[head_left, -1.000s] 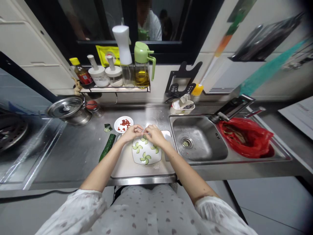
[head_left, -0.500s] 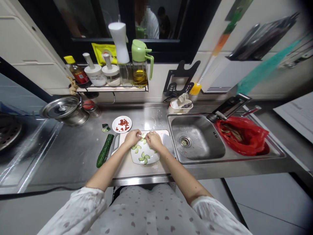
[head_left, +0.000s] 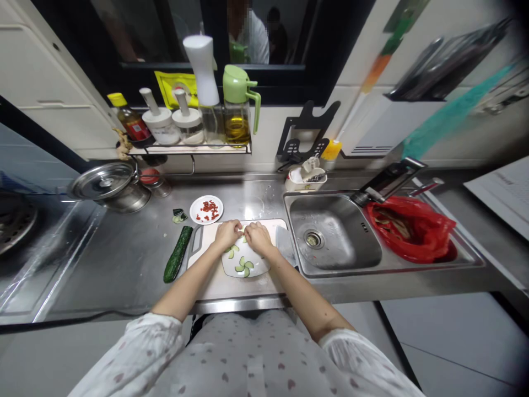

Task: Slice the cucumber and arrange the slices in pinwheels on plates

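A white plate (head_left: 253,266) lies on the cutting board (head_left: 210,286), with fans of cucumber slices (head_left: 244,267) laid out on it. Over its far rim my left hand (head_left: 227,234) curls with the fingertips pinched. My right hand (head_left: 258,239) is bent close beside it, fingers drawn together. Between the two sets of fingertips a bit of pale green cucumber slice (head_left: 243,238) shows; the hands cover most of it. A cleaver blade (head_left: 285,245) rests on the board, right of the plate. Left of the board lies a dark green cucumber (head_left: 177,255).
A small dish (head_left: 193,215) of chopped red pieces and some cucumber ends (head_left: 179,215) sit behind the board. To the right is the sink (head_left: 334,237) with a red plastic bag (head_left: 433,234). A lidded pot (head_left: 128,198) stands left, below a rack of seasoning bottles (head_left: 237,118).
Both hands stay at the plate's far side. The left hand has shifted slightly right, and the right hand slightly left, so the fingertips are closer and cover more of the slices there.
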`<act>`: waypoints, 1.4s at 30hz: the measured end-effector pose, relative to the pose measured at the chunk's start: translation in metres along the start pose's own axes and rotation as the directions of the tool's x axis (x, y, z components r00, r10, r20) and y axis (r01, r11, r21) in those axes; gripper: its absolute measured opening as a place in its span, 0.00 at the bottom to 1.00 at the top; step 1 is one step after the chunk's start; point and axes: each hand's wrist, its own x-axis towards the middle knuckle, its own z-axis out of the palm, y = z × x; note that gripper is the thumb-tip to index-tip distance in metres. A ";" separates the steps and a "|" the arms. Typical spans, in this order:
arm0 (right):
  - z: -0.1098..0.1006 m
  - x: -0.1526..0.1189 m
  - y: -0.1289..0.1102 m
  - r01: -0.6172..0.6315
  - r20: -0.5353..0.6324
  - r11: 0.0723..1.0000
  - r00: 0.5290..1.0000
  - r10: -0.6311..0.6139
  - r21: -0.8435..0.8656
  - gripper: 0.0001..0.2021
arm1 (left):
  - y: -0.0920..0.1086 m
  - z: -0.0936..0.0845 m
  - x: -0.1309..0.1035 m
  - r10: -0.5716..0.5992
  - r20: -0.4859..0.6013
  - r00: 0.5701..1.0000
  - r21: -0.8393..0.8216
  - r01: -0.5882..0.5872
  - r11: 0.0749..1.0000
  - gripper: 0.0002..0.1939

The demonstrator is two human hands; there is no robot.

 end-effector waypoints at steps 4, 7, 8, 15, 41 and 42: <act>0.001 0.001 0.001 -0.003 0.003 1.000 1.000 0.003 -0.009 0.14 | 0.002 0.002 0.001 0.002 0.001 1.000 0.022 -0.002 1.000 0.08; 0.002 0.001 0.001 -0.002 -0.001 1.000 1.000 0.002 -0.008 0.14 | 0.003 0.003 0.001 0.003 0.000 1.000 0.029 -0.003 1.000 0.07; 0.002 0.001 0.001 -0.005 -0.001 1.000 1.000 0.005 -0.005 0.13 | 0.003 0.003 0.001 0.000 0.003 1.000 0.031 0.000 1.000 0.08; -0.001 -0.003 0.003 -0.036 -0.030 0.998 0.999 0.037 0.053 0.11 | 0.004 0.000 -0.001 -0.012 0.002 1.000 -0.004 0.012 1.000 0.07; -0.015 -0.015 0.003 -0.099 -0.147 0.985 0.982 0.120 0.142 0.11 | 0.001 -0.008 -0.007 -0.037 -0.045 0.998 -0.059 0.034 0.998 0.09; -0.017 -0.020 0.004 -0.113 -0.170 0.981 0.975 0.140 0.159 0.10 | -0.001 -0.010 -0.008 -0.038 -0.053 0.998 -0.079 0.033 0.996 0.09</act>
